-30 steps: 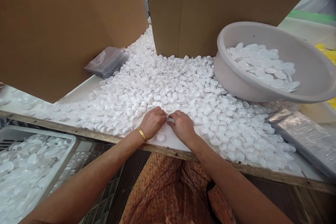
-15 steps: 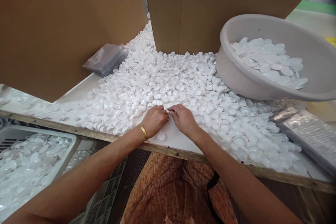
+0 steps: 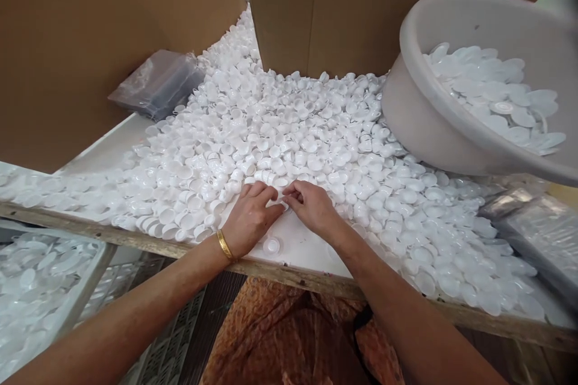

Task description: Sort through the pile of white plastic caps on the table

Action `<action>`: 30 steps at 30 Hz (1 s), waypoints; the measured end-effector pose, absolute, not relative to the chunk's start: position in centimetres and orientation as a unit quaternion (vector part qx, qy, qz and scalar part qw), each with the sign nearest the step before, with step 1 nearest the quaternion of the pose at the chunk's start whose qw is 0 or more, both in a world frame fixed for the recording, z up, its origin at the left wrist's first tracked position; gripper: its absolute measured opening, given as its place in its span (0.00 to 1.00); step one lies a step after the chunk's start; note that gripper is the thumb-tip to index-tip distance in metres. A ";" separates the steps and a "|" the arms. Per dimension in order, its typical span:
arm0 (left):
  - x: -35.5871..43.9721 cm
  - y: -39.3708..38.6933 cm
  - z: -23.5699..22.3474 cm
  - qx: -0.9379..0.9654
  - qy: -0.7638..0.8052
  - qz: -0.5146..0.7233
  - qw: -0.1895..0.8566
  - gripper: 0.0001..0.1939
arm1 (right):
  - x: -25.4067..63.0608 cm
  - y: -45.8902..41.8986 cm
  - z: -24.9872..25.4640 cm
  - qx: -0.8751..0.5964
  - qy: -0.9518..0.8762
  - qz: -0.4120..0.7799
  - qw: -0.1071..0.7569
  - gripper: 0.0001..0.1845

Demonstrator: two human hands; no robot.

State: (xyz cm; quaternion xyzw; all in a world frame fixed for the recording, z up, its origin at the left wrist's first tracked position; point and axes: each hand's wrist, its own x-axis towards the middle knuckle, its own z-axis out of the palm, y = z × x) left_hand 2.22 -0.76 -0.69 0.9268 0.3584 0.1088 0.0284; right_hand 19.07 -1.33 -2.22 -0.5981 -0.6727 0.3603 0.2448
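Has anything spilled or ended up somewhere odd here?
The heap of white plastic pieces lies loose across the table, uncontained, though whether it spilled is unclear. The basin at right looks tilted, perhaps from the lens. Nothing appears damaged.

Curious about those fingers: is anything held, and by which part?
A small white plastic piece shows between the left hand and right hand; whether it's held, and where, cannot be told.

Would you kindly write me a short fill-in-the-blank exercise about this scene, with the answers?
A gold-coloured bangle circles the ____ wrist.
A round grey plastic basin stands on the person's ____ side.
Behind the heap of small white plastic pieces rise tall brown panels made of ____.

Missing words: left; right; cardboard.
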 end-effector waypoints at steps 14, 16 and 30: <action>1.9 -0.2 -1.9 0.952 0.285 0.065 0.086 0.14 | 17.8 -1.2 -1.0 -0.630 -0.713 0.277 0.132 0.07; 2.1 -0.3 -1.7 0.956 0.283 0.052 0.064 0.12 | 17.7 -1.3 -1.0 -0.630 -0.720 0.260 0.127 0.08; 2.3 -2.6 -0.7 0.954 0.294 0.029 0.051 0.09 | 16.2 -3.7 -0.4 -0.647 -0.736 0.195 0.044 0.10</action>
